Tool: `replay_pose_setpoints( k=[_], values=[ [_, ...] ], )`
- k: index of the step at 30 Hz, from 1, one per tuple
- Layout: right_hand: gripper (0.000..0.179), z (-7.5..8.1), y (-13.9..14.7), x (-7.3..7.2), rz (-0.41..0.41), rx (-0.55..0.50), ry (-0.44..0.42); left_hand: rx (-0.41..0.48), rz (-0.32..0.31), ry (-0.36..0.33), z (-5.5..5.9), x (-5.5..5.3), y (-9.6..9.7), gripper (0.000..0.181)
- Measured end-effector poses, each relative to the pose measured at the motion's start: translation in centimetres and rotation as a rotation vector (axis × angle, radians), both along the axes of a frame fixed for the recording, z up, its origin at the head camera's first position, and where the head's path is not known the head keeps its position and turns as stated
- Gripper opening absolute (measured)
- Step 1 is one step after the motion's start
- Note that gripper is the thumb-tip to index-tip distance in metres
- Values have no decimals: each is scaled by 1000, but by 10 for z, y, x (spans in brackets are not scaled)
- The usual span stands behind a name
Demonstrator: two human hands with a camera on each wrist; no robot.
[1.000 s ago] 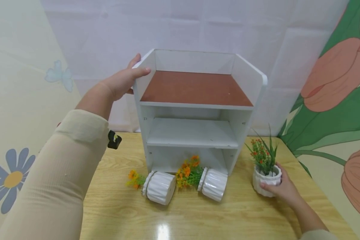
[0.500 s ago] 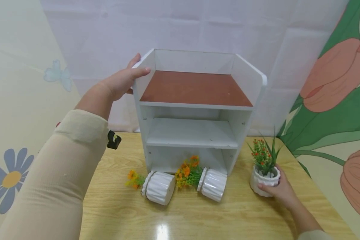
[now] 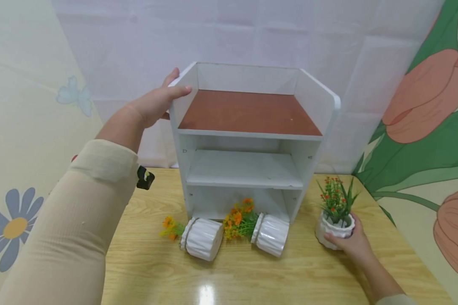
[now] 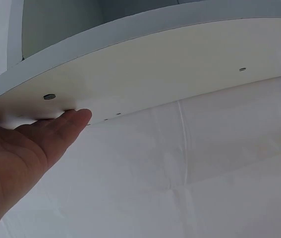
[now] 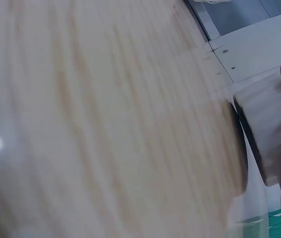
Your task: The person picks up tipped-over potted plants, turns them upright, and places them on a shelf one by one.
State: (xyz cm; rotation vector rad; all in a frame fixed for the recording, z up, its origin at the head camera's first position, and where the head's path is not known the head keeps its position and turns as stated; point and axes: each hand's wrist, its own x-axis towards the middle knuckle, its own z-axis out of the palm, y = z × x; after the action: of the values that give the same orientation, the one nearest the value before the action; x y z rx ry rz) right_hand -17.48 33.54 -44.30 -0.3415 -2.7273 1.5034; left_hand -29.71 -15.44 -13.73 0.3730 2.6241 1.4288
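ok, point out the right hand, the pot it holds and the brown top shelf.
Right hand [image 3: 356, 244], head view: base of the thumb.
Pot [image 3: 330, 230], head view: outer wall.
Brown top shelf [image 3: 248, 112], head view: middle of its surface.

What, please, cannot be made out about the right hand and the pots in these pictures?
Head view: most fingers of the right hand, hidden behind the held pot.
Right wrist view: the held pot's top, cut off by the right edge.
Head view: inside the left lying pot and right lying pot, mouths turned away.

Creased white cloth [image 3: 252, 34] behind a wood-grain table [image 3: 145, 262]; tulips [image 3: 421, 99] on the right wall [image 3: 417, 228]; a daisy [image 3: 16, 228] on the left.
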Motion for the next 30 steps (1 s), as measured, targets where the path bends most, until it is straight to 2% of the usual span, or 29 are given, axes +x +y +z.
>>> replay_pose_setpoints(
  k=[16,30],
  values=[
    [126,-5,-3,-1,-16,-10,31,-2,6,-9,-1,-1,0,78],
    [122,5,2,-1,-67,9,50,4,1,-17,2,-1,4,76]
  ],
)
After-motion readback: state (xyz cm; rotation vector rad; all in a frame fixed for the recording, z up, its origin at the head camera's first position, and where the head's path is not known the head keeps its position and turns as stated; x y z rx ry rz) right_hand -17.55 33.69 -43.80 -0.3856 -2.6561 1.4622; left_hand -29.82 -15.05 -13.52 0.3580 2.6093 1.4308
